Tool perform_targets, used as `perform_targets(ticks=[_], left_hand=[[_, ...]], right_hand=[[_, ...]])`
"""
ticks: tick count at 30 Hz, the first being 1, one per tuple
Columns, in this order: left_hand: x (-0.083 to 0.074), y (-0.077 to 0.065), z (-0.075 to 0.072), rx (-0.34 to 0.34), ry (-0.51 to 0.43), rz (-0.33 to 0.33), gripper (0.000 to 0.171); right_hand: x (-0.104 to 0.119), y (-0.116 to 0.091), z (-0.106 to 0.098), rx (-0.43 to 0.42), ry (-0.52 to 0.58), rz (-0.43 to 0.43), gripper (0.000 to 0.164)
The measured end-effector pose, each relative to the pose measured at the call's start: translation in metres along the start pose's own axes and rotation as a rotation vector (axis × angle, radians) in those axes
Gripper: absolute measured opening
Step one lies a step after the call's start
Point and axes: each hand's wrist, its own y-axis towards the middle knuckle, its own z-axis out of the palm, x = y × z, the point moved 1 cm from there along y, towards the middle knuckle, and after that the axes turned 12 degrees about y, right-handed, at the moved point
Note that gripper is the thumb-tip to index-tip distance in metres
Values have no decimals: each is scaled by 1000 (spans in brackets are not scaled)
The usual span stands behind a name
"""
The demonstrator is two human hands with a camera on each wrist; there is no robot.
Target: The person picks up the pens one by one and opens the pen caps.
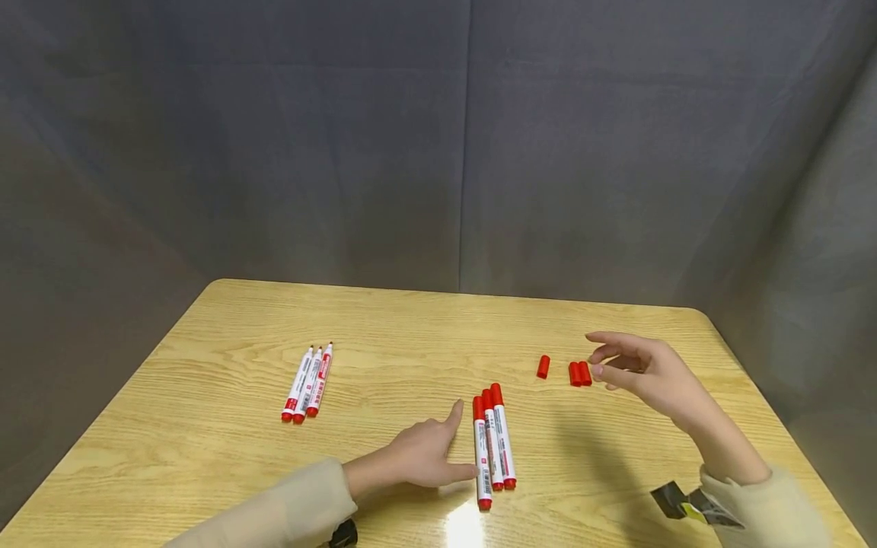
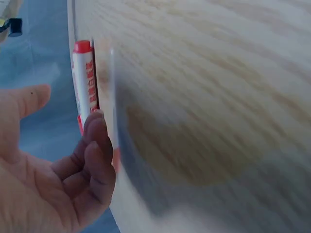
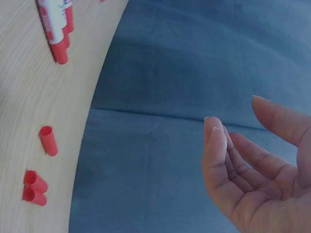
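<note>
Three white-and-red capped markers lie side by side on the table. My left hand is just left of them, with thumb and index finger spread apart and the thumb tip right at the nearest marker. In the left wrist view, its other fingers bend loosely and a marker shows beyond the fingertips. My right hand hovers over the right side of the table, fingers relaxed and holding nothing. A pair of red caps lies near its fingertips, and another red cap sits a little left of those.
Three uncapped markers rest together on the left side of the wood-grain table, tips pointing away from me. A grey-blue cloth hangs behind the table's far edge and along its sides.
</note>
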Motion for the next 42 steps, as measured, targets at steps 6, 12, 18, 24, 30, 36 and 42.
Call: perform_targets(ticks=[6, 12, 18, 24, 30, 36, 42], left_hand=[[-12, 7, 5, 6, 67, -1, 94], [-20, 16, 11, 13, 107, -19, 92], [-24, 20, 13, 35, 130, -55, 88], [-25, 20, 12, 42, 115, -76, 85], [-22, 18, 13, 21, -58, -67, 81], [-20, 15, 5, -94, -186, -4, 78], [-21, 16, -2, -201, -232, -8, 80]], right_hand=[[10, 0, 5, 8, 12, -7, 47], [13, 1, 8, 19, 15, -20, 46], [13, 3, 11, 35, 40, -17, 46], [12, 6, 20, 59, 55, -25, 45], [7, 11, 31, 98, 91, -31, 44], [-2, 16, 39, 90, 113, -26, 43], [-13, 24, 47, 80, 149, -9, 44]])
